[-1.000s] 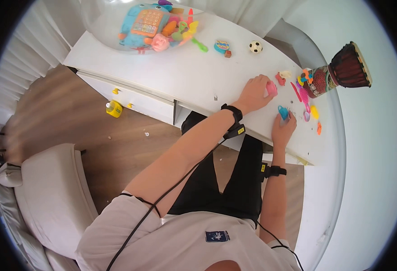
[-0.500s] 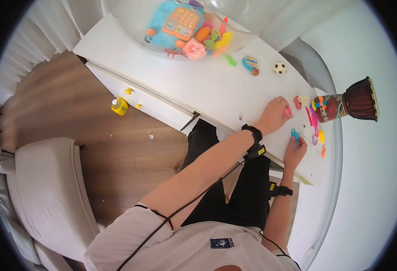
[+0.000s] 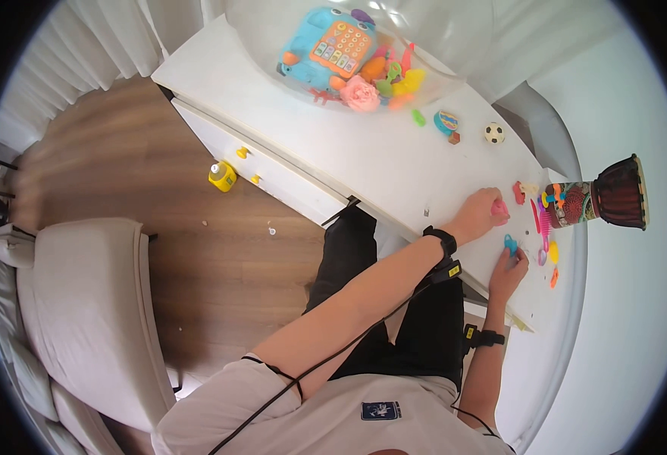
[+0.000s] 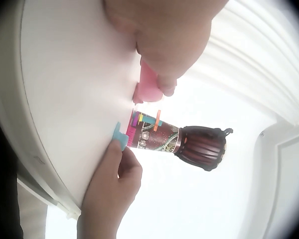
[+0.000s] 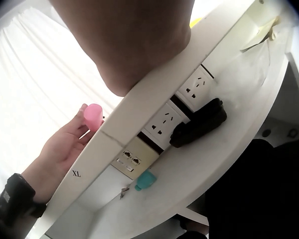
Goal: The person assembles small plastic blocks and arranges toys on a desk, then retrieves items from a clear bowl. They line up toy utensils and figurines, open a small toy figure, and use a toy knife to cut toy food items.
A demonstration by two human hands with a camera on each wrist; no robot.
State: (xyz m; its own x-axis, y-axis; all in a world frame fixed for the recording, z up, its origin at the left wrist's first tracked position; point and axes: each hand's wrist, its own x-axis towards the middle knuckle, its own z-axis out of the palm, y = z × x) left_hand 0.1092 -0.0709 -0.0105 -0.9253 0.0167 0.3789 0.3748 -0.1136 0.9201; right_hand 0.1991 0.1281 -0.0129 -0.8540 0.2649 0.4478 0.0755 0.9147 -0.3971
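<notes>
In the head view, the left hand (image 3: 474, 217) grips a pink cup-like toy (image 3: 500, 212) over the white tabletop. The left wrist view shows the pink toy (image 4: 149, 83) under the curled fingers, and the right wrist view shows its round end (image 5: 93, 116). Nearer the table's front edge, the right hand (image 3: 506, 274) pinches a small blue toy (image 3: 510, 244) between thumb and fingers. That blue toy (image 4: 120, 137) touches or nearly touches the tabletop in the left wrist view. Only the heel of the right hand (image 5: 139, 50) shows in the right wrist view, its fingers hidden.
Beyond the hands lie a pink comb (image 3: 545, 227), a yellow toy (image 3: 553, 252) and a drum (image 3: 620, 192). A toy football (image 3: 494, 133) and a clear container (image 3: 455, 82) of toys are farther back. Below the tabletop, a shelf (image 5: 159, 211) holds a teal bottle (image 5: 145, 180).
The head view has shifted, so the table and both hands appear lower and farther right. Both hands keep hold of their toys, with little movement relative to the table.
</notes>
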